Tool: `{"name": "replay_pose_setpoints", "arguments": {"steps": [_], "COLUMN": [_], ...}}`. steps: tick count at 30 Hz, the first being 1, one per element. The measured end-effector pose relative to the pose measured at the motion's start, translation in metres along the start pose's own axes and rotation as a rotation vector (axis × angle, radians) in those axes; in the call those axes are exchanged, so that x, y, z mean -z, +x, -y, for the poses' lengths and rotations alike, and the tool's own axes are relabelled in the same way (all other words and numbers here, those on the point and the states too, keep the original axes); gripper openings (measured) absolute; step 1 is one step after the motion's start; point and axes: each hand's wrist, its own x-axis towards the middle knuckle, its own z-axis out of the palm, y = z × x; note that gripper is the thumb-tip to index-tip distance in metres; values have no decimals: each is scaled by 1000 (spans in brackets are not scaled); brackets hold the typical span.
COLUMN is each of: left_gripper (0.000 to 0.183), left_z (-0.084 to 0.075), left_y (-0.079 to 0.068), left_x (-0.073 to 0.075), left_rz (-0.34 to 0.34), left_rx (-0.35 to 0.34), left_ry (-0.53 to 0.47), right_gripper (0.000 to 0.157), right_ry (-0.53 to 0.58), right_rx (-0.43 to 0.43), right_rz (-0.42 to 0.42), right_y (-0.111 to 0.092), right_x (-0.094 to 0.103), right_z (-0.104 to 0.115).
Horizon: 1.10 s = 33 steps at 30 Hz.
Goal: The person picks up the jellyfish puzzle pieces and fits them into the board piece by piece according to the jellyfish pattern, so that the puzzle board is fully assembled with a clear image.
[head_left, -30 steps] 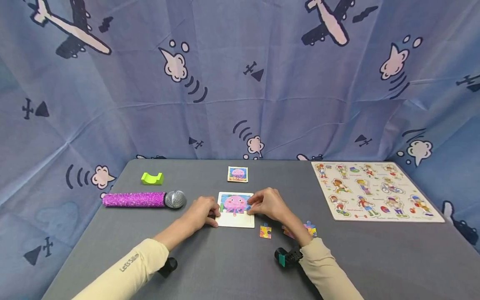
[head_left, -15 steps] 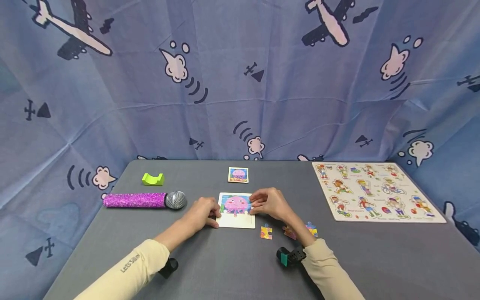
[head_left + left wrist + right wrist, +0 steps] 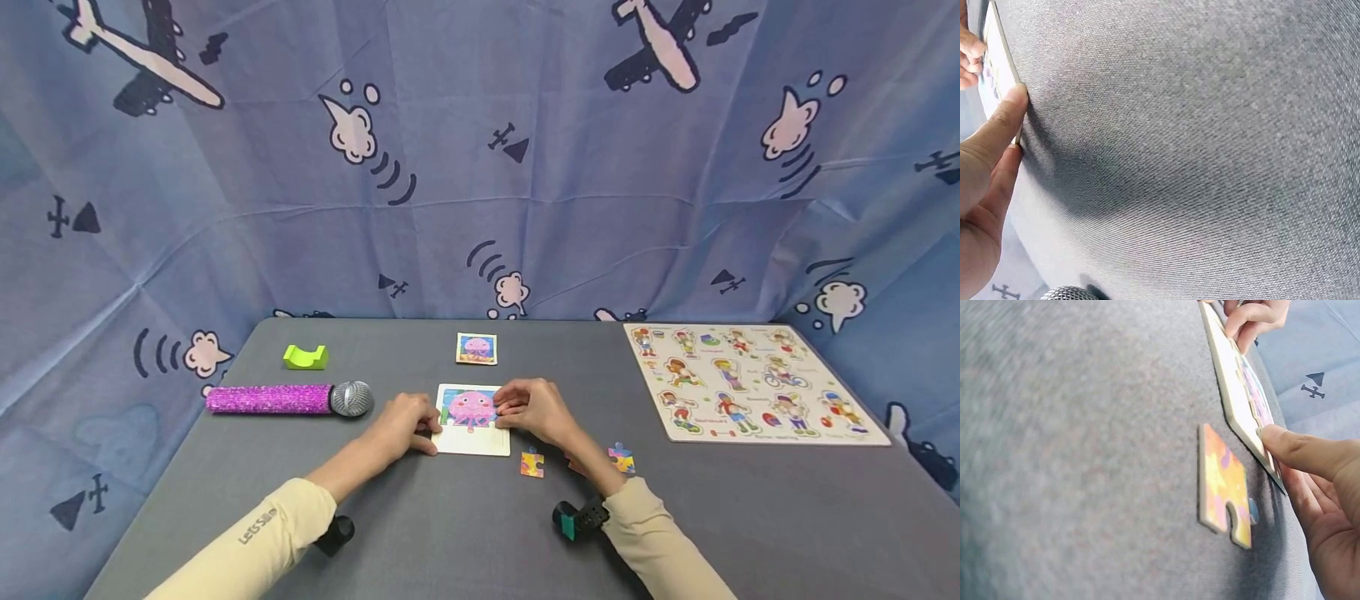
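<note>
A shallow puzzle board (image 3: 471, 446) lies on the grey table, its upper part filled with a pink octopus picture (image 3: 471, 408) and its lower strip bare. My left hand (image 3: 407, 423) grips the board's left edge between thumb and fingers; the left wrist view shows the thumb (image 3: 1007, 112) on the rim. At the right side of the picture, my right hand (image 3: 536, 410) pinches a puzzle piece at the board's edge, largely covered by the fingers. Loose puzzle pieces lie nearer the body: a yellow-orange one (image 3: 532, 463), a blue-yellow one (image 3: 621, 458), and another mostly hidden under the right forearm.
Behind the board stands a small octopus picture card (image 3: 476, 349). To the left are a glittery purple microphone (image 3: 270, 399) and a lime-green curved block (image 3: 305, 358). A large board with sports figures (image 3: 750, 383) occupies the right. A patterned blue curtain (image 3: 450, 167) hangs behind.
The right hand's fingers shift slightly at the picture's right edge, out to the right and then back left. The left hand and the board stay in place.
</note>
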Motion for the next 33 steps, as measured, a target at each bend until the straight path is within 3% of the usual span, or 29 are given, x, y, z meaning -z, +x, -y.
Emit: {"name": "replay_pose_setpoints", "arguments": {"steps": [16,24,33], "left_gripper": [26,28,27], "left_z": [3,3,3], "left_y": [-3,-3,-4], "left_x": [-1,-3,-2], "left_rz": [2,3,-3], "left_rx": [33,31,26], "left_ry": [-34,-22,-25], "right_gripper": [22,24,31], "right_ry": [-7,159,256], "right_rx": [68,28,-45], "right_rz": [26,-25,-97], "right_y": [-1,-11,-40], "right_x": [-7,4,24], "right_z": [3,2,-2]}}
